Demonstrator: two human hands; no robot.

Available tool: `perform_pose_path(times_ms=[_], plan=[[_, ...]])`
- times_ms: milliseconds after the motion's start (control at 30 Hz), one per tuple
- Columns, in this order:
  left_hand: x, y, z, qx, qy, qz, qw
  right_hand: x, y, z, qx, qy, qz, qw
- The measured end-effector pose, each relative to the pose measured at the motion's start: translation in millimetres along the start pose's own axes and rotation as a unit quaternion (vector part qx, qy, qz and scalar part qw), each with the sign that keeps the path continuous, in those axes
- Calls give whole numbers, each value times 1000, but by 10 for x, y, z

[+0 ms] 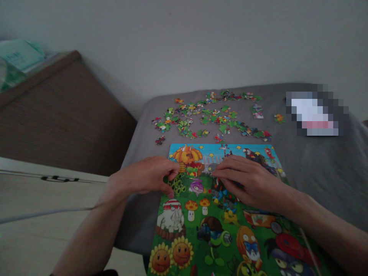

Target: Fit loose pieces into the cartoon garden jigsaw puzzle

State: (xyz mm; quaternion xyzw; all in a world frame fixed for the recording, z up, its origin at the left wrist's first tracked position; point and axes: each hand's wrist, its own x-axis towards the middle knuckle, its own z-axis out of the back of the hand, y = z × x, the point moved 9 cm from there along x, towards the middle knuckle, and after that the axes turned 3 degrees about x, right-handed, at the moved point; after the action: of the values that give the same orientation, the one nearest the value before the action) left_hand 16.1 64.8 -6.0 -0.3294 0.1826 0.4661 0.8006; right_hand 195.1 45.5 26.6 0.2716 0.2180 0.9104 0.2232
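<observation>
Clock: 12 is straight ahead of me, read from the middle of the puzzle board (pixel 198 226).
Puzzle board: right under my right fingers, and at 3 o'clock from my left ones. Its long way looks to run from 12 to 6, but the bottom end is cut off.
Right hand (pixel 253 186): at 1 o'clock, over the top part, coming in from 4. It reaches further onto the board than my left. The fingers are bunched close, tips by a small grey face in the picture — I can't tell if they pinch a piece.
Left hand (pixel 149 174): at 10 o'clock, by the board's side edge. The thumb and pointing finger are wide, like a letter C, with nothing I can see between them.
Picture: bright and busy. Blue sky with yellow stars on top, green grass below, a big orange pumpkin at 11, two smiling sunflowers at 7. Thin cut lines show here and there.
Loose pieces (pixel 188 109): a messy bunch past the top edge, from 11 to 1, mostly green — all apart from the board.
Red-and-black piece (pixel 160 140): at 11, nearer my left hand.
Grey cloth (pixel 324 172): under it all.
</observation>
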Motion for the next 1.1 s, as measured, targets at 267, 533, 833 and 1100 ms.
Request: perform_pose_path(times_ms=[267, 533, 833, 1100], plan=[[-3, -15, 13, -2, -8, -11, 1000, -4, 0, -9, 0, 2, -1, 1000], [3, 7, 4, -9, 3, -1, 1000, -6, -6, -9, 4, 3, -2, 1000], [9, 12, 0, -2, -7, -19, 1000, -3, -2, -5, 2, 0, -5, 1000], [-3, 5, -6, -12, 4, -16, 1000, 6, 3, -4, -3, 5, -5, 1000]])
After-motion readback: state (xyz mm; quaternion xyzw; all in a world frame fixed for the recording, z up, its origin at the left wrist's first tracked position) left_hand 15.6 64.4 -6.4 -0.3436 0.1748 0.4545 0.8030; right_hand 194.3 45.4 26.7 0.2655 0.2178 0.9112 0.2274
